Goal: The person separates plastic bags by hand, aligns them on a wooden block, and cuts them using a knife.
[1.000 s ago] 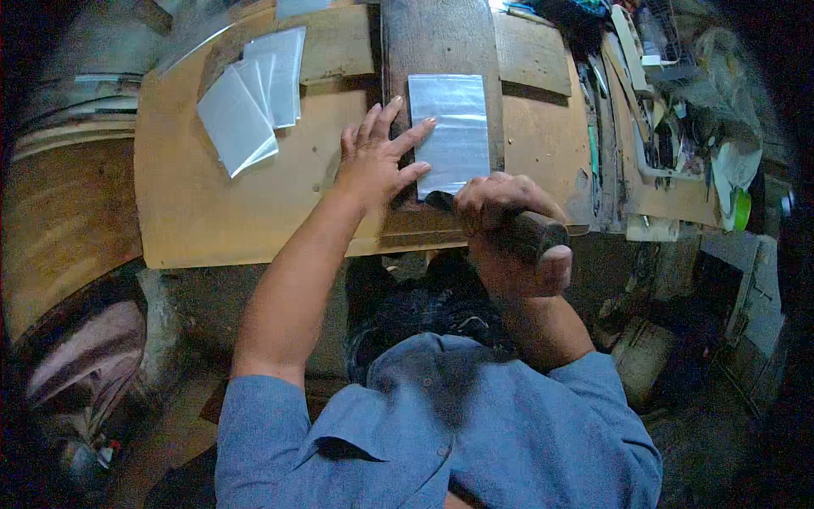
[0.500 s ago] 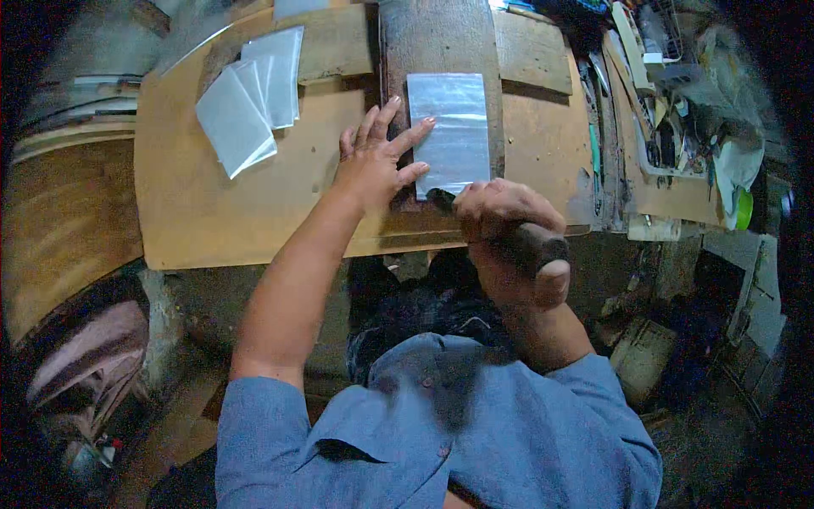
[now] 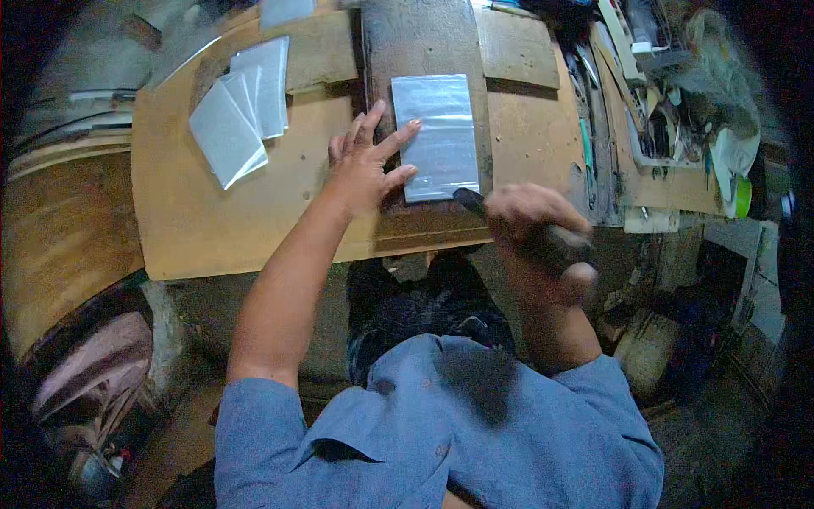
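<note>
A stack of clear, shiny plastic sheets or bags [image 3: 437, 140] lies flat on a dark wooden board [image 3: 421, 38]. My left hand [image 3: 366, 163] is spread open over its left side, with the thumb and a fingertip on the plastic and the other fingers on the board's edge. In my closed right hand [image 3: 538, 229] is a dark tool with a thick handle, blurred by motion. Its black tip [image 3: 468, 200] is at the stack's lower right corner; whether it touches cannot be told. The tool's exact kind is unclear.
More plastic sheets [image 3: 227, 127] lie fanned out at the left of the tan tabletop [image 3: 203, 229]. Wooden pieces [image 3: 519, 47] flank the board. Long strips and tools crowd the right side, beside a white tray [image 3: 670, 157] and a green-rimmed item [image 3: 744, 197].
My right hand has moved right with the dark tool, from the stack's bottom edge to its lower right corner. My left hand keeps its place on the plastic. The view has shifted slightly.
</note>
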Action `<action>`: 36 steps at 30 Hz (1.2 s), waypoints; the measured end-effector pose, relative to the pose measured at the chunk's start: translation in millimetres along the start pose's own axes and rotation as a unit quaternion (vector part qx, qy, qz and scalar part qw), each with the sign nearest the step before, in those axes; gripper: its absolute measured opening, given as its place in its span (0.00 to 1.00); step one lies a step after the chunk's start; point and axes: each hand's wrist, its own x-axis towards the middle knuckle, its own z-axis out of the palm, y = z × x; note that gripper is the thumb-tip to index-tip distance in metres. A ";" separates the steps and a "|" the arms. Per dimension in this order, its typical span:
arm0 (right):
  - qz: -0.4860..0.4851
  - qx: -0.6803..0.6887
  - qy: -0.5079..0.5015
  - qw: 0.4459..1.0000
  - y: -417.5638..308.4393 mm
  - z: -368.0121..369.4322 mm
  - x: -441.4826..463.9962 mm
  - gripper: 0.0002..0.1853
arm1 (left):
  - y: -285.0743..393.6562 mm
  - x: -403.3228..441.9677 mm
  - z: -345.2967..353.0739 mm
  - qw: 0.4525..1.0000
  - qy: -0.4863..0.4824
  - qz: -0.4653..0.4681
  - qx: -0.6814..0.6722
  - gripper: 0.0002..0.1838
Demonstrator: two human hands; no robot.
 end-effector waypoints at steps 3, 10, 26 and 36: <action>-0.025 0.110 -0.002 0.994 -1.1 -5.0 5.4 0.38 | 4.1 0.8 -3.2 1.000 -0.014 -0.014 0.014 0.33; -0.064 0.082 0.014 0.994 -8.2 -19.2 5.6 0.38 | 1.5 3.7 1.5 1.000 -0.003 -0.014 0.010 0.33; -0.018 0.061 0.012 0.998 -0.2 4.4 6.6 0.39 | 2.2 1.7 0.4 0.999 -0.023 -0.022 0.013 0.34; -0.050 0.043 -0.060 0.996 7.1 32.4 13.2 0.41 | 0.6 -0.1 2.7 0.999 -0.013 -0.025 0.032 0.34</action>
